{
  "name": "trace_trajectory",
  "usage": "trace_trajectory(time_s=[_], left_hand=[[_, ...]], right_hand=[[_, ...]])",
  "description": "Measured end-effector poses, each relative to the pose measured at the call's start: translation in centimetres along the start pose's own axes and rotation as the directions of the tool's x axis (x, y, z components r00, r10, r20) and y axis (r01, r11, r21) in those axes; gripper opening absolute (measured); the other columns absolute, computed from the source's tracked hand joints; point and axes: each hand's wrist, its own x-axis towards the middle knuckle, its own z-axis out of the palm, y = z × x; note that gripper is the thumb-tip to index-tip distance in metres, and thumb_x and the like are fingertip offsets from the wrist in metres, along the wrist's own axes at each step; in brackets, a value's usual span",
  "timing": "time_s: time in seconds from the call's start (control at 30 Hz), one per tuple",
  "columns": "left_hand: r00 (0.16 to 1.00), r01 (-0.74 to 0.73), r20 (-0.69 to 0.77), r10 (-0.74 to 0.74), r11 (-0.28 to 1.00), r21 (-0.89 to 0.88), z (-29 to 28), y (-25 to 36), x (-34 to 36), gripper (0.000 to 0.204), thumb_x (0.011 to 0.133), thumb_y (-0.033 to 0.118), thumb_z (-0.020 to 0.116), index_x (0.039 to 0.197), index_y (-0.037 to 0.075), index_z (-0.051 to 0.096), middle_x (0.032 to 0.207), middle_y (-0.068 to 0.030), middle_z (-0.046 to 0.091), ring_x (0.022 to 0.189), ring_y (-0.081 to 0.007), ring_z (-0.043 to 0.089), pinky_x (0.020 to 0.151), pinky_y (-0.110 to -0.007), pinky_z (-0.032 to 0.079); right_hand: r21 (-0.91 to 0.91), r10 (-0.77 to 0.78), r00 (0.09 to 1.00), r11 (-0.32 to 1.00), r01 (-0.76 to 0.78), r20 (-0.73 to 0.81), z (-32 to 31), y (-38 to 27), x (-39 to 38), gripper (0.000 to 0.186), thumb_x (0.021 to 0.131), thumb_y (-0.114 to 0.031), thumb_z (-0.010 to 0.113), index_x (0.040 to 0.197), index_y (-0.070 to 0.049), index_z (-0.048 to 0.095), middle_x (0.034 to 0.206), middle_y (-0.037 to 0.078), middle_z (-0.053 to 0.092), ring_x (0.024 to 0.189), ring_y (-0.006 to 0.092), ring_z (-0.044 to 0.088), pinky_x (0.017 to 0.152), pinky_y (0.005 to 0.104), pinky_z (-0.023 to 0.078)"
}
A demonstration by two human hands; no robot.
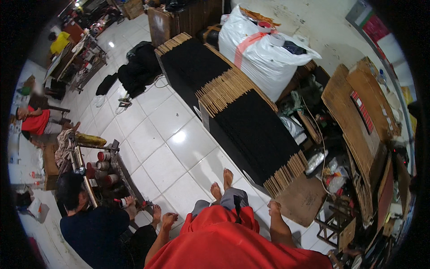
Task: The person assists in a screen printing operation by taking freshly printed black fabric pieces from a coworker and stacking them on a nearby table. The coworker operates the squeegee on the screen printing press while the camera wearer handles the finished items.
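My left hand (169,220) hangs at my side, its fingers loosely apart and nothing seen in it. It is nearest to a seated co-worker's bare foot (156,214). On the other side, my right hand (274,206) is held out low with nothing visible in it, its fingers loosely bent. Beyond it lies the near end of a long row of black pieces (255,130) with bundles of thin wooden sticks (286,174) showing at the ends and middle. A flat brown cardboard sheet (301,201) lies on the floor beside this hand.
At left, a co-worker in dark clothes (94,231) sits by a low bench holding red-and-white cans (104,156). Another person in red (38,121) sits farther back. Black cloth heaps (139,71) lie on the tiles. A big white sack (264,56), cardboard (345,107) and a small stool (338,226) stand right.
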Motion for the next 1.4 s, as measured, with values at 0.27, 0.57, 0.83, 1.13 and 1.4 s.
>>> trace_trajectory(time_s=[0.27, 0.57, 0.83, 1.13, 1.4], left_hand=[[0.994, -0.063, -0.072, 0.084, 0.963, 0.263, -0.1, 2.7, 1.9, 0.023, 0.079, 0.024, 0.064, 0.080, 0.002, 0.063, 0.066, -0.0051, 0.062, 0.058, -0.0159, 0.058, 0.049, -0.027, 0.041], [0.973, -0.114, -0.214, 0.089, 0.988, -0.106, 6.8, 10.7, -1.0, 0.025, 0.076, 0.019, 0.069, 0.090, 0.001, 0.059, 0.070, -0.0041, 0.060, 0.061, -0.0101, 0.055, 0.051, -0.022, 0.040], [0.967, 0.052, -0.237, -0.092, 0.984, -0.170, 8.6, 0.1, -2.1, 0.025, 0.087, 0.017, 0.047, 0.083, 0.001, 0.065, 0.070, -0.0052, 0.063, 0.056, -0.0131, 0.056, 0.046, -0.024, 0.038], [0.921, 0.188, -0.277, -0.275, 0.934, -0.304, 7.6, -3.3, -2.9, 0.015, 0.077, 0.016, 0.066, 0.083, 0.002, 0.064, 0.063, -0.0033, 0.058, 0.053, -0.0124, 0.052, 0.046, -0.029, 0.042], [0.965, 0.097, -0.211, -0.154, 0.961, -0.259, 2.3, 0.0, 2.8, 0.012, 0.078, 0.015, 0.065, 0.078, 0.003, 0.064, 0.059, -0.0020, 0.056, 0.050, -0.0111, 0.050, 0.044, -0.027, 0.038]], right_hand=[[0.407, 0.220, 0.966, 0.876, -0.257, 0.135, -0.5, -3.6, 1.0, 0.060, 0.083, -0.031, 0.060, 0.134, -0.011, 0.035, 0.136, 0.013, 0.039, 0.120, 0.0334, 0.040, 0.092, 0.0543, 0.033], [-0.265, -0.032, 0.969, 0.959, 0.098, 0.244, -1.4, -0.4, 3.2, 0.052, 0.082, -0.029, 0.052, 0.128, -0.009, 0.040, 0.125, 0.014, 0.047, 0.108, 0.0312, 0.050, 0.084, 0.0513, 0.043], [-0.620, -0.027, 0.756, 0.555, 0.555, 0.654, 4.6, -8.6, -2.6, 0.035, 0.082, -0.026, 0.049, 0.113, -0.009, 0.054, 0.117, 0.014, 0.054, 0.106, 0.0298, 0.053, 0.083, 0.0482, 0.045], [-0.535, 0.087, 0.706, 0.718, 0.445, 0.703, 8.7, -19.1, -8.7, 0.026, 0.082, -0.023, 0.050, 0.099, -0.010, 0.066, 0.104, 0.010, 0.062, 0.094, 0.0252, 0.058, 0.078, 0.0440, 0.048], [-0.555, 0.004, 0.813, 0.732, 0.395, 0.583, 15.0, -23.6, -17.5, 0.023, 0.078, -0.018, 0.058, 0.099, -0.009, 0.064, 0.089, 0.005, 0.063, 0.074, 0.0191, 0.060, 0.062, 0.0396, 0.049]])
